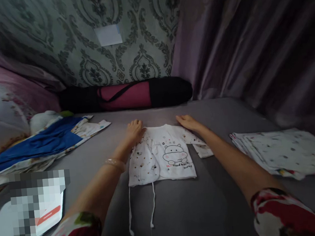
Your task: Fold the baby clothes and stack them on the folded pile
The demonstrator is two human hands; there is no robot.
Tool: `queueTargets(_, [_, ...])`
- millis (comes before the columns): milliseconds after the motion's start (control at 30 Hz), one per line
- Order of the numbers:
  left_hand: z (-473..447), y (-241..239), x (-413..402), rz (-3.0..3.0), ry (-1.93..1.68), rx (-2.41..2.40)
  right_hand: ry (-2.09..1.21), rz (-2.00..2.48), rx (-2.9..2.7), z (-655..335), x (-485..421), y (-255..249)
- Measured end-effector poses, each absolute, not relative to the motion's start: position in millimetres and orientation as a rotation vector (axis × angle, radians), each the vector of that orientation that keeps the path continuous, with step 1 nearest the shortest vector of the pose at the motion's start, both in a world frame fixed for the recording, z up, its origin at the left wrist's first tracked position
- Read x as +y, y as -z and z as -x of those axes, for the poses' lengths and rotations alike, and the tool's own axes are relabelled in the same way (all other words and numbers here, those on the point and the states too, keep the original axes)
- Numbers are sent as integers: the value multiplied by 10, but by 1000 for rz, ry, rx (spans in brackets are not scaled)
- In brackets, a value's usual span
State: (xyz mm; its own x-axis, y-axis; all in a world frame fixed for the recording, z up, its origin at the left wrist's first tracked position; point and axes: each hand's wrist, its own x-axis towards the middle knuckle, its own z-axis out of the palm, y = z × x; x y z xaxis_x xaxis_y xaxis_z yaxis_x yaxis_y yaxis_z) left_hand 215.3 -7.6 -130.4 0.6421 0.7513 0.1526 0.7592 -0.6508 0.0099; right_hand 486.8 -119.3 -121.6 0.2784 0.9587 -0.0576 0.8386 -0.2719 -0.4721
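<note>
A small white baby shirt (pixel 175 169) lies spread on the grey bed sheet, printed with a hippo and small figures. Two thin white ties trail from its lower left toward me. At the shirt's upper left edge is my left hand (pixel 135 131), its fingers curled down against the cloth; the left sleeve is mostly hidden by this hand and arm. My right hand (pixel 188 122) rests by the upper right shoulder with its fingers stretched toward the left. The right sleeve, angled outward, lies beside my right forearm.
Folded white printed cloths (pixel 290 152) are stacked at the right. Blue and white clothes (pixel 46 140) lie at the left, with a partly blurred phone (pixel 51 215) nearer me. A long black and pink bag (pixel 128 95) lies along the patterned wall, and purple curtains (pixel 222 35) hang at the right.
</note>
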Motion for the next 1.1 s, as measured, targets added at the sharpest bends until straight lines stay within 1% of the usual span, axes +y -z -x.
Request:
queueTargets(100, [-2375,1205,-274,2959,333,-1084,-504,2384,-1531,-5244,-1626,1119])
queueTargets(200, [-2694,1248,-509,3229,408,-827,-728,2523,-1424,-5418,-2122,1111])
queueTargets(300, [-3011,1386,-723,3340,505,-752,-883,2466,-1405,-5376,-2476,1146])
queueTargets(400, [-3220,1534,-880,3321,647,-816,-788,2332,-1426,-5225,-2625,1212])
queueTargets(500, [-3301,1646,-972,3247,738,-878,-652,2329,-1412,-5103,-2625,1262])
queueTargets(633, [-3320,1737,-1015,3140,756,-931,-653,2340,-1556,-5064,-2566,1147])
queueTargets(667, [-3323,1751,-1018,3126,747,-925,-573,2349,-1631,-5063,-2561,1083])
queueTargets(700, [-3327,1764,-1020,3115,737,-916,-412,2369,-1715,-5058,-2564,1016])
queueTargets(800, [-3337,1794,-1034,3075,702,-916,356,2391,-1948,-5032,-2610,878])
queueTargets(833, [-3338,1801,-1042,3062,691,-922,575,2373,-2008,-5028,-2634,877])
queueTargets(867, [-3338,1808,-1051,3050,680,-928,720,2355,-2073,-5032,-2661,902])
queueTargets(933, [-3334,1818,-1067,3029,660,-920,788,2358,-2213,-5071,-2717,1006])
queueTargets(1000, [-3329,1825,-1076,3016,637,-908,710,2427,-2282,-5141,-2767,1116])
queueTargets(1100, [-3326,1826,-1077,3016,611,-911,529,2612,-2215,-5210,-2780,1160])
